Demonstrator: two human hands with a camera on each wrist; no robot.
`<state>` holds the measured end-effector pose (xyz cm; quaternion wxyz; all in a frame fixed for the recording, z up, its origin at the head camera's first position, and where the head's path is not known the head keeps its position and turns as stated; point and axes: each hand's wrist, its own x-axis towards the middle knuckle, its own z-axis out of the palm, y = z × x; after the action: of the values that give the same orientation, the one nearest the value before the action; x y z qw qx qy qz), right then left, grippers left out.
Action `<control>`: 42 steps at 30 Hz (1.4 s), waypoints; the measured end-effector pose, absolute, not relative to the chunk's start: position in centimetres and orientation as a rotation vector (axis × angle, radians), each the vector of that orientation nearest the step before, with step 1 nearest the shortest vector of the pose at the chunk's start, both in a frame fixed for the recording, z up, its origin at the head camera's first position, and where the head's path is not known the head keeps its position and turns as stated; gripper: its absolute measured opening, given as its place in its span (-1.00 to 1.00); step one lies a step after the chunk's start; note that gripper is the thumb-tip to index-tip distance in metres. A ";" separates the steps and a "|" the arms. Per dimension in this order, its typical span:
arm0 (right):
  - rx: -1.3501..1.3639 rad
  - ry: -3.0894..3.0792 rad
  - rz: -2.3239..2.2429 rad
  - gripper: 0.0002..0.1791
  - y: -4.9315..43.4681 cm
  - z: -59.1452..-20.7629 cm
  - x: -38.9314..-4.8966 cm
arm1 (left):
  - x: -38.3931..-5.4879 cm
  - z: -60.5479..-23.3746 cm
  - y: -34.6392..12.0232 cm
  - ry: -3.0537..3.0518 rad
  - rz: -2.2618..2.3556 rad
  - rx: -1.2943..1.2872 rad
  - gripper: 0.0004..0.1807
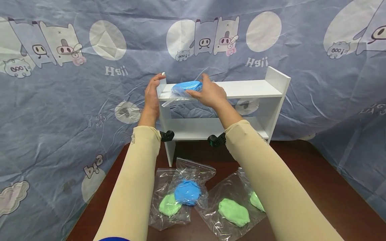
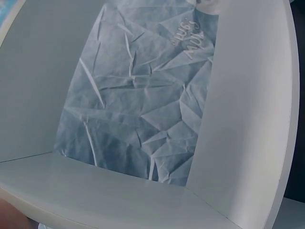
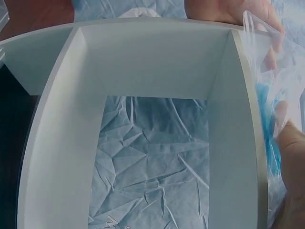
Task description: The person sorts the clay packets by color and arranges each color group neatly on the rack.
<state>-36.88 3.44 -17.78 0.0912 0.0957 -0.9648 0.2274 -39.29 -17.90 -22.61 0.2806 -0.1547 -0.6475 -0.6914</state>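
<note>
Blue and soft-looking, a lump (image 1: pixel 187 86) in a clear plastic bag (image 1: pixel 175 101) sits just above the middle of the head frame, at the left part of the top board of a white shelf unit (image 1: pixel 247 88). Part of the bag hangs over the board's front edge; whether the lump rests on the board I cannot tell. The right hand (image 1: pixel 212 93) pinches the bagged lump at its right end, thumb in front and fingers bent behind, with only the bag and lump between them. Left of it, the left hand (image 1: pixel 152 95) holds the unit's left side panel, its fingers bent over the panel's top end; the right wrist view shows this hand at the upper right, against the panel's outer face.

Below, at the lower centre of the head frame, more clear bags lie on a dark red-brown table (image 1: pixel 301 174). One with a second blue lump (image 1: pixel 187 192) overlaps another holding a green lump (image 1: pixel 170 205). To their right lies a bagged green lump (image 1: pixel 234 212), with another green piece (image 1: pixel 256 202) partly hidden by the right sleeve (image 1: pixel 271 187). The left sleeve (image 1: pixel 132 187) is cream too. Grey-blue printed cloth (image 1: pixel 135 33) fills the background.
</note>
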 end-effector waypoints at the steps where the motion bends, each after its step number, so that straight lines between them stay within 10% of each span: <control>1: 0.288 -2.864 0.677 0.11 3.4 -17.8 -36.9 | -39.2 -22.6 -17.9 -1.736 -1.858 -0.413 -0.51; 42: 0.588 -2.310 1.288 -0.21 6.1 -20.1 -35.4 | -39.2 -22.6 -18.0 -1.759 -1.838 -0.404 -0.51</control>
<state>-35.35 6.12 -20.13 0.2143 0.2119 -0.8328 0.4643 -39.22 -18.04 -22.62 0.2790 -0.1508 -0.6559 -0.6851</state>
